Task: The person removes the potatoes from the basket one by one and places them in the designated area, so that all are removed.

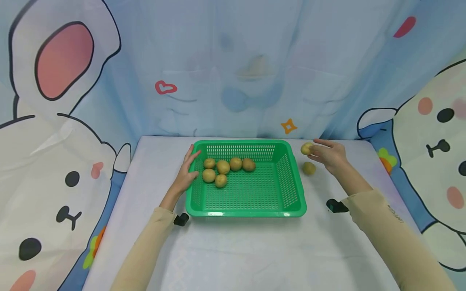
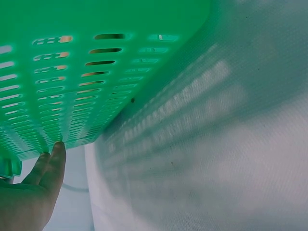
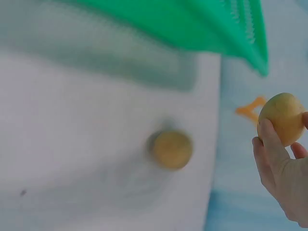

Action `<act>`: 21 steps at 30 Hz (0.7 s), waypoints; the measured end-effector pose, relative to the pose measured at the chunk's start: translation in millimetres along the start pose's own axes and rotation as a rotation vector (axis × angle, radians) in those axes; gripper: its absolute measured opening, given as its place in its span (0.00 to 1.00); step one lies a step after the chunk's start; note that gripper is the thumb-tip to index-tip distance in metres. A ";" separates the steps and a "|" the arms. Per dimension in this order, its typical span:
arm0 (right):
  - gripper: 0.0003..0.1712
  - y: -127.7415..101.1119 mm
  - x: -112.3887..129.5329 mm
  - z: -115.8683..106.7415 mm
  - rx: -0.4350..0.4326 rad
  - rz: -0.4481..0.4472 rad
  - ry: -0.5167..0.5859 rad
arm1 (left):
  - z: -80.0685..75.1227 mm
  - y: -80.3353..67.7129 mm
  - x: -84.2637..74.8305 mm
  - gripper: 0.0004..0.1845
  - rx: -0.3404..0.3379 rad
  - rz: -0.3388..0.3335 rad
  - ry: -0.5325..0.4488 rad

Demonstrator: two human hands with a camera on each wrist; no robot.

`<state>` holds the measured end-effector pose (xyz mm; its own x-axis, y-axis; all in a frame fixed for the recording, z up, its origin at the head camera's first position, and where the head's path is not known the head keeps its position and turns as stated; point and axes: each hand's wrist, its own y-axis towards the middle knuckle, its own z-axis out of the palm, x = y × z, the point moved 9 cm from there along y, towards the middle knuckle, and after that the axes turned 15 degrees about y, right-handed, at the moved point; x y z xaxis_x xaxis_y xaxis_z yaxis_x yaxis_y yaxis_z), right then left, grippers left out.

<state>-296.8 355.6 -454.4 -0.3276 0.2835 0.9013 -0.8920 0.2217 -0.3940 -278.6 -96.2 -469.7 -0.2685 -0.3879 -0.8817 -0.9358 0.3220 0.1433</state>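
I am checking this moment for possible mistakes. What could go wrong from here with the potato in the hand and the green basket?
1. The right hand holds a potato only with its fingers, above the table; it might slip and roll.
2. The loose potato lies near the right forearm, so a careless move could knock it.
3. The left hand only rests against the green basket, which might slide if bumped.

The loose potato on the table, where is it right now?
In the head view the loose potato lies on the table just right of the green basket, directly below the right hand, which holds another potato.
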 end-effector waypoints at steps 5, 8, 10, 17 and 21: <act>0.39 4.9 -14.1 -36.6 -0.086 0.043 0.002 | -1.5 -1.3 -0.3 0.42 -0.001 0.005 -0.002; 0.39 6.8 -22.0 -52.7 -0.114 0.055 0.041 | -2.6 -1.6 -0.3 0.41 -0.007 0.011 -0.001; 0.39 8.7 -27.9 -61.8 -0.131 0.063 0.050 | -3.1 -1.5 -0.1 0.41 -0.011 0.013 0.001; 0.41 13.7 -47.3 -78.7 -0.107 0.064 0.035 | -2.4 0.4 0.1 0.42 -0.015 0.015 0.010; 0.41 15.0 -56.3 -84.8 -0.109 0.062 0.023 | -1.0 1.4 0.1 0.42 -0.012 0.016 0.010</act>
<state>-265.3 422.1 -526.3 -0.3725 0.3206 0.8709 -0.8309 0.3028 -0.4669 -280.2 -96.6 -469.1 -0.2858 -0.3916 -0.8747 -0.9339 0.3183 0.1627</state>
